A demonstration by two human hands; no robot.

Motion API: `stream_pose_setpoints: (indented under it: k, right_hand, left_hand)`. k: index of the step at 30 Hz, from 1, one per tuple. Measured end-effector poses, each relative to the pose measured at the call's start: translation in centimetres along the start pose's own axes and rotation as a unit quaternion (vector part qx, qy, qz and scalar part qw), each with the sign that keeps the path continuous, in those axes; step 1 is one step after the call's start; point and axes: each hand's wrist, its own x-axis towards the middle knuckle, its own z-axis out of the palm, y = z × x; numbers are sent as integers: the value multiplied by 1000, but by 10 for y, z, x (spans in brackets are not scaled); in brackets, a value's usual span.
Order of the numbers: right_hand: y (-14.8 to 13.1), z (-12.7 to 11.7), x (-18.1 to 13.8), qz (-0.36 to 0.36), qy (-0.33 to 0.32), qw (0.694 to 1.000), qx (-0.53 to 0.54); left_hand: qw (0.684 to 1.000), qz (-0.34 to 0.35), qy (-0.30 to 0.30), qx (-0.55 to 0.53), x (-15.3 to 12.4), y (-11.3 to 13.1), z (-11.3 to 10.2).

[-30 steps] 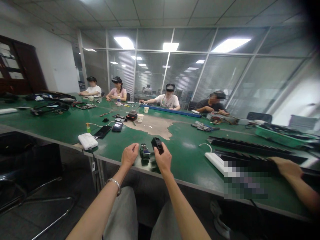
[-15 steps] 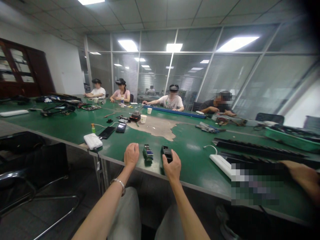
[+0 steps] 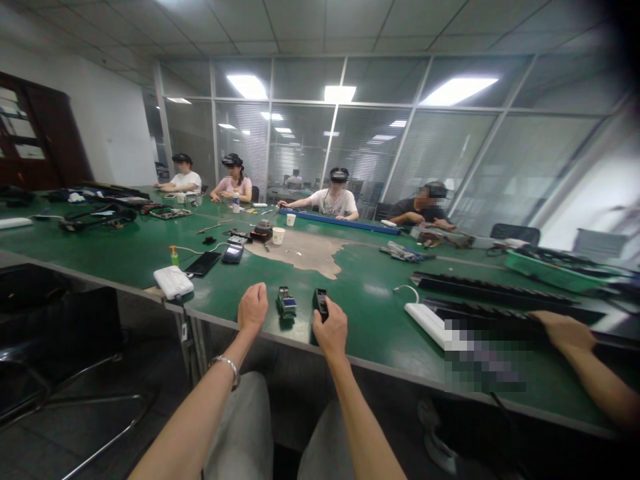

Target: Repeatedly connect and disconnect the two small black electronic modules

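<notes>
My left hand is curled into a fist near the table's front edge, a bracelet on its wrist; anything inside the fist is hidden. Just to its right, a small green circuit board assembly with a dark screen lies on the green table, apart from both hands. My right hand grips a black plastic case from the right side, with its thumb and fingers around the lower part. The case stands out beyond the fingertips, and its underside is out of sight.
A white power bank, a black phone and a paper cup lie ahead on the left. On the right are a white power strip, long black rails and another person's hand. Several people sit across the table.
The whole view has shifted, so things appear further left. The black case looks tilted a little in my right hand. More of the neighbour's hand and forearm shows at the right.
</notes>
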Motion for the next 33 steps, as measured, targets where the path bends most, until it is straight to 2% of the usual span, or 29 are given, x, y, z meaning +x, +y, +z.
stream_pose_setpoints:
  k: [4,8,12,16,26,33]
  right_hand:
    - [-7,-3,5,39,11,999,29]
    - [-37,-8,19,83,3,991,107]
    - [-76,1,27,60,-48,985,157]
    - [-96,17,25,19,-74,987,142]
    - [-92,27,7,-67,-90,990,82]
    - [-83,32,-5,-83,-93,991,58]
  left_hand:
    - [1000,-3,3,-13,0,0,-1]
    - [1000,-6,0,-5,0,-1,-2]
    - [1000,-6,-7,29,1,-1,-5]
    - [999,3,-14,50,1,0,-7]
    - [999,0,-19,44,2,0,-9]
    - [999,14,-25,24,1,-1,-10]
